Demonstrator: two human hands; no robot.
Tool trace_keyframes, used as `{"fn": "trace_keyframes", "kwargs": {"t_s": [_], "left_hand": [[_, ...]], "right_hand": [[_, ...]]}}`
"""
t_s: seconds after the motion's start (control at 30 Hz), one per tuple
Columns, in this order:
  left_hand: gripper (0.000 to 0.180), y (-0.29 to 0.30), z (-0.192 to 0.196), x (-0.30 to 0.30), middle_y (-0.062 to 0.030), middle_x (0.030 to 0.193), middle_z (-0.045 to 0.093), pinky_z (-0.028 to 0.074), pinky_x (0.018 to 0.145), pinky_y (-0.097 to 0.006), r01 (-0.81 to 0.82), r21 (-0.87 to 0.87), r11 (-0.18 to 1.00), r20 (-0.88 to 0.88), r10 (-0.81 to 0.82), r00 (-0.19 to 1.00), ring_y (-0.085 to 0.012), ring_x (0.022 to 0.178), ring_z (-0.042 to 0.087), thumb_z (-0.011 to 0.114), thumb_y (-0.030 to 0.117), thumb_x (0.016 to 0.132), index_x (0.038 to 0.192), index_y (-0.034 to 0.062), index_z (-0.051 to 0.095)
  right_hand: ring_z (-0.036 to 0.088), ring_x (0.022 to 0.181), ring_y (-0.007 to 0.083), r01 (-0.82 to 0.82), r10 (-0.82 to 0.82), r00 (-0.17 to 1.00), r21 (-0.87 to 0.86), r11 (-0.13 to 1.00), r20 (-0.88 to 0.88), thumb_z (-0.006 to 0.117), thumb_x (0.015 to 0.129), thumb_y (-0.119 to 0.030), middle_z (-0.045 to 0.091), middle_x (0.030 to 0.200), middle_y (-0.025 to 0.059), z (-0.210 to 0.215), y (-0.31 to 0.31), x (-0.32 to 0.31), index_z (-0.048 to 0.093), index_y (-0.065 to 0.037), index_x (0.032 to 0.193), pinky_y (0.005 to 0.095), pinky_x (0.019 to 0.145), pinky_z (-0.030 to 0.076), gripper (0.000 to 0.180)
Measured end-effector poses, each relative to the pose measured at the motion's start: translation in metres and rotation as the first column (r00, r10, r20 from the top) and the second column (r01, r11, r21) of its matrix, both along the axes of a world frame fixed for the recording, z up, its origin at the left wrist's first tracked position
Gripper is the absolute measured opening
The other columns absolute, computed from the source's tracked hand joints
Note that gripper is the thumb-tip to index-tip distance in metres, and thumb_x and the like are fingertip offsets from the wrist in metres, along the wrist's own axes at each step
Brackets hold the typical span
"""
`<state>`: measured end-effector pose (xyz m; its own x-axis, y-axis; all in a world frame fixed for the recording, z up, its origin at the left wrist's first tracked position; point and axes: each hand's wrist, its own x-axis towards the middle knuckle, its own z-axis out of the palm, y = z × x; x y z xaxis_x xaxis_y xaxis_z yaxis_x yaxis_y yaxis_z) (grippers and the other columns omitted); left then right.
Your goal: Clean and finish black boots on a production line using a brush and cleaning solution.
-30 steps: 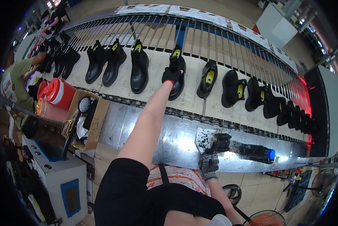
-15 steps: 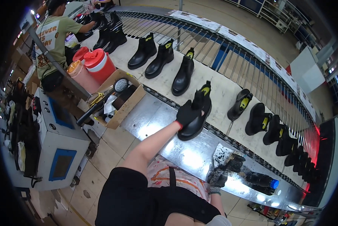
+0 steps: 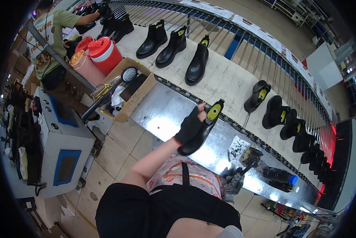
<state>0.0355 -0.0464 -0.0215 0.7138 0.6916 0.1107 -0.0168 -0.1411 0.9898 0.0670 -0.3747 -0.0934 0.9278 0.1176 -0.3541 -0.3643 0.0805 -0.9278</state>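
Note:
My left hand (image 3: 189, 129), in a black glove with bare fingertips, is closed on a black ankle boot (image 3: 199, 139). The boot is tilted over the near metal ledge, its yellow-green lining showing at the top. Lower right, my right hand (image 3: 234, 183), in a grey stained knit glove, is closed around a dark thin-handled tool (image 3: 247, 168); its working end is hard to make out. The tool points toward a black-smeared block or pot (image 3: 251, 156) beside a stained white sheet (image 3: 237, 147).
Several black boots stand on the pale conveyor belt (image 3: 225, 73) beyond the metal ledge (image 3: 162, 107). A cardboard box (image 3: 140, 97) of tools and red-lidded jugs (image 3: 105, 53) are at left. A blue-capped bottle (image 3: 279, 176) lies at right. A co-worker (image 3: 53, 35) stands far left.
My left hand has drawn the boot nearer to me and slightly left, turning its lined opening into view. My right hand has pulled back from the smeared block, and its tool now shows.

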Motion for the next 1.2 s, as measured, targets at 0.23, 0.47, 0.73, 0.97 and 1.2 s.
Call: {"fn": "trace_keyframes", "kwargs": {"t_s": [0.23, 0.47, 0.73, 0.97, 1.2], "left_hand": [[0.046, 0.052, -0.014, 0.084, -0.0091, 0.092, 0.064, 0.046, 0.08, -0.027, 0.454, -0.501, 0.737, 0.035, -0.507, 0.861, -0.0158, 0.086, 0.06, 0.046, 0.044, 0.094, 0.096, 0.0017, 0.062], [0.062, 0.053, -0.006, 0.076, -0.0062, 0.073, 0.059, 0.046, 0.068, -0.028, 0.556, -0.359, 0.75, 0.117, -0.555, 0.823, -0.0169, 0.071, 0.057, 0.042, 0.061, 0.088, 0.072, 0.0049, 0.059], [0.08, 0.039, 0.068, 0.018, -0.0036, 0.067, 0.052, 0.033, 0.09, -0.036, 0.702, 0.072, 0.709, 0.617, -0.584, 0.527, -0.0206, 0.085, 0.046, 0.036, 0.083, 0.067, 0.062, 0.0055, 0.057], [0.082, 0.025, 0.082, 0.007, -0.0033, 0.063, 0.052, 0.03, 0.092, -0.037, 0.792, 0.118, 0.599, 0.62, -0.668, 0.412, -0.0194, 0.079, 0.048, 0.04, 0.087, 0.063, 0.056, 0.0068, 0.054], [0.08, 0.006, 0.087, 0.021, -0.0033, 0.06, 0.051, 0.028, 0.095, -0.034, 0.861, 0.078, 0.503, 0.606, -0.71, 0.36, -0.0166, 0.068, 0.046, 0.044, 0.085, 0.064, 0.054, 0.006, 0.052]], "right_hand": [[0.045, 0.045, 0.006, 0.017, -0.014, 1.0, -0.112, 0.994, 0.025, 0.048, 0.091, -0.02, 0.053, 0.095, 0.005, 0.076, 0.011, -0.025, 0.03, -0.011, 0.14, 0.0205, 0.036, 0.037, 0.053], [0.047, 0.046, 0.0069, 0.072, -0.066, 0.997, -0.178, 0.981, 0.04, 0.041, 0.091, -0.013, 0.06, 0.087, 0.0074, 0.081, 0.019, -0.014, 0.026, -0.01, 0.142, 0.0214, 0.04, 0.039, 0.053], [0.054, 0.047, 0.0124, 0.086, -0.072, 0.993, -0.147, 0.985, 0.096, 0.052, 0.091, -0.014, 0.06, 0.086, 0.0117, 0.095, 0.026, 0.003, 0.012, -0.012, 0.143, 0.0243, 0.037, 0.045, 0.066], [0.053, 0.049, 0.0118, 0.126, -0.127, 0.988, -0.011, 0.992, -0.087, 0.054, 0.091, -0.016, 0.06, 0.089, 0.0119, 0.082, 0.004, 0.014, 0.045, -0.008, 0.115, 0.0235, 0.036, 0.044, 0.028], [0.06, 0.083, 0.0134, -0.413, 0.452, 0.892, 0.438, 0.798, 0.016, 0.063, 0.079, -0.006, 0.056, 0.114, 0.0133, 0.183, 0.028, 0.031, 0.039, -0.008, 0.134, 0.0226, 0.053, 0.051, 0.06]]}}
